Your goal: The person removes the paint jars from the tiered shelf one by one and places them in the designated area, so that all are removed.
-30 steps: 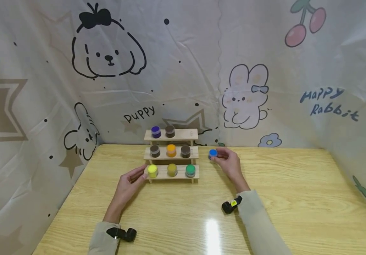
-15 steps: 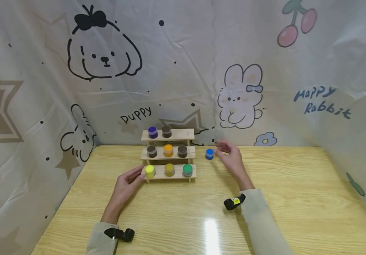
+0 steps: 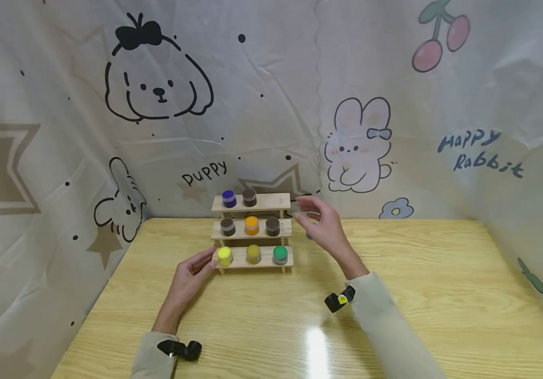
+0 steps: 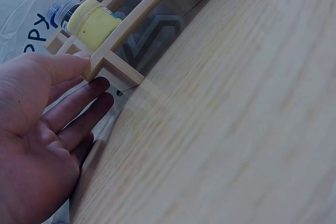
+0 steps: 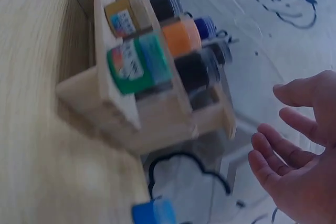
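Observation:
A three-step wooden rack (image 3: 271, 200) carries small paint jars. My left hand (image 3: 188, 279) holds the left end of its lowest step, thumb on the step's edge beside the yellow jar (image 4: 94, 24), the lower fingers stretched out below. My right hand (image 3: 323, 226) is empty, fingers loosely spread, in the air just right of the upper steps. Behind it, mostly hidden in the head view, a blue jar (image 5: 153, 212) stands on the table. The lowest step also bears an olive-yellow jar (image 3: 253, 254) and a green jar (image 3: 280, 255).
On the middle step an orange jar (image 3: 251, 225) stands between two dark jars. A purple jar (image 3: 229, 198) and a dark brown jar (image 3: 250, 197) occupy the top step, left and middle. A printed curtain (image 3: 271, 116) hangs behind the wooden table (image 3: 252, 316).
My right hand has let go of the blue jar, leaving it on the table, and moved left and up toward the rack's top step. My left hand stays at the rack.

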A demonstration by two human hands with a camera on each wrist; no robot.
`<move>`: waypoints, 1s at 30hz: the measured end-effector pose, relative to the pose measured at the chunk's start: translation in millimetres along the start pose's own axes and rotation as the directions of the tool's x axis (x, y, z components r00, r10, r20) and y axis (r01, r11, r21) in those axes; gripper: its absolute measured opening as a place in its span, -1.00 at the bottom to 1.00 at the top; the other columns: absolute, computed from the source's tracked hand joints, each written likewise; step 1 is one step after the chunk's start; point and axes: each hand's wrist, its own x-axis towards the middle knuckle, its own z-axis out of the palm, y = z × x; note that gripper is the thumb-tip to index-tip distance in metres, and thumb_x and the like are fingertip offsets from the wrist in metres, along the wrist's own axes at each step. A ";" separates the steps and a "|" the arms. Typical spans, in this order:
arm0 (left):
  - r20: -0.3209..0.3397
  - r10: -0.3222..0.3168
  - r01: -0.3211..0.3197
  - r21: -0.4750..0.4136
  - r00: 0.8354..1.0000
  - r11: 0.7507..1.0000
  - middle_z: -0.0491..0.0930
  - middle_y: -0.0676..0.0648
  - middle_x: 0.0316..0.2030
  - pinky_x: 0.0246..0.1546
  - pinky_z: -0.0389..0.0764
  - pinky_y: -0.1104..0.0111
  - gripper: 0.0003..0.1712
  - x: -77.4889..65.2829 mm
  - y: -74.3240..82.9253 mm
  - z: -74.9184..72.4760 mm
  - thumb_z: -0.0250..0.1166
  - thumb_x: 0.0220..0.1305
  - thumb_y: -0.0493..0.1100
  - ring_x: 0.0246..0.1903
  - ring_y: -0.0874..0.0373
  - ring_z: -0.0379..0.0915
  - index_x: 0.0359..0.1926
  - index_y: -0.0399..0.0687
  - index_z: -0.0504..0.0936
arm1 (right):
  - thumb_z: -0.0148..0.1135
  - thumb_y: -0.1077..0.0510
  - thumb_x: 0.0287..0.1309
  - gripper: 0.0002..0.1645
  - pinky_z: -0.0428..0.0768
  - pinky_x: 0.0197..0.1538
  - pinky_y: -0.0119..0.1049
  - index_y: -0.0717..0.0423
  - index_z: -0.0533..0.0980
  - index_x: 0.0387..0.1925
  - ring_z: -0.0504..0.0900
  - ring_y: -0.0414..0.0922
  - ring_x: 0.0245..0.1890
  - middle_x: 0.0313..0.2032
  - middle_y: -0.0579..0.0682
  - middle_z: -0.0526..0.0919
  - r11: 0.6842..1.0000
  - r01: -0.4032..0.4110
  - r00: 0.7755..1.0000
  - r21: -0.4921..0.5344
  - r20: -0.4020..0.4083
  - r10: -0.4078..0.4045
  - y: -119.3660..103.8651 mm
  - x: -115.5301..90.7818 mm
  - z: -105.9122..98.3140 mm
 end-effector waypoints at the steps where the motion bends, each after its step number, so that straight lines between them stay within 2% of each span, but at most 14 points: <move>1: 0.006 0.003 -0.003 -0.001 1.000 1.000 0.54 -0.23 0.29 0.10 0.49 0.61 -0.47 0.4 1.0 -0.3 0.31 0.47 -0.14 0.28 -0.13 0.46 0.36 -0.23 0.52 | 0.33 0.26 0.35 -0.55 0.52 0.28 0.11 0.30 0.52 0.22 0.56 0.20 0.17 0.15 0.29 0.60 1.000 0.018 1.000 -0.008 0.001 -0.018 -1.7 2.6 2.7; 6: 0.012 -0.005 0.005 -0.002 1.000 1.000 0.53 -0.24 0.29 0.10 0.49 0.61 -0.48 1.0 2.6 0.5 0.31 0.47 -0.17 0.27 -0.11 0.46 0.36 -0.25 0.52 | 0.37 0.21 0.33 -0.54 0.56 0.27 0.03 0.22 0.54 0.21 0.59 0.16 0.14 0.12 0.22 0.63 0.998 0.061 0.998 -0.014 0.019 -0.061 -14.4 13.3 16.9; 13: 0.011 -0.019 0.019 0.008 1.000 1.000 0.53 -0.23 0.30 0.13 0.45 0.63 -0.47 -0.7 4.1 1.3 0.31 0.47 -0.15 0.29 -0.10 0.44 0.37 -0.25 0.51 | 0.39 0.16 0.32 -0.49 0.51 0.32 0.01 0.18 0.52 0.25 0.57 0.10 0.17 0.14 0.16 0.62 1.000 0.007 0.998 -0.012 0.062 -0.006 -24.3 33.5 41.7; 19: 0.007 -0.023 0.023 0.009 1.000 1.000 0.53 -0.23 0.30 0.12 0.46 0.64 -0.47 -2.5 6.2 0.2 0.30 0.47 -0.16 0.28 -0.07 0.45 0.37 -0.24 0.51 | 0.43 0.16 0.28 -0.43 0.54 0.29 -0.07 0.20 0.51 0.27 0.60 0.06 0.15 0.16 0.17 0.63 0.996 -0.027 0.996 -0.090 0.078 0.034 -21.3 48.9 60.7; 25: 0.013 -0.031 0.031 0.010 0.999 0.999 0.52 -0.23 0.30 0.12 0.45 0.65 -0.46 -1.7 6.8 2.0 0.31 0.47 -0.14 0.30 -0.10 0.44 0.37 -0.24 0.51 | 0.44 0.11 0.29 -0.45 0.56 0.27 -0.17 0.11 0.53 0.26 0.60 -0.01 0.14 0.15 0.06 0.63 0.988 -0.052 0.995 -0.146 0.079 0.064 -17.0 57.5 71.8; 30: 0.007 -0.033 0.033 0.025 0.999 0.999 0.53 -0.22 0.30 0.11 0.45 0.65 -0.46 -1.7 5.9 1.5 0.31 0.47 -0.12 0.29 -0.05 0.45 0.37 -0.22 0.52 | 0.43 0.11 0.30 -0.43 0.57 0.24 -0.17 0.15 0.51 0.28 0.59 -0.01 0.14 0.16 0.07 0.61 0.985 -0.069 0.991 -0.159 0.102 0.086 -18.6 65.6 77.3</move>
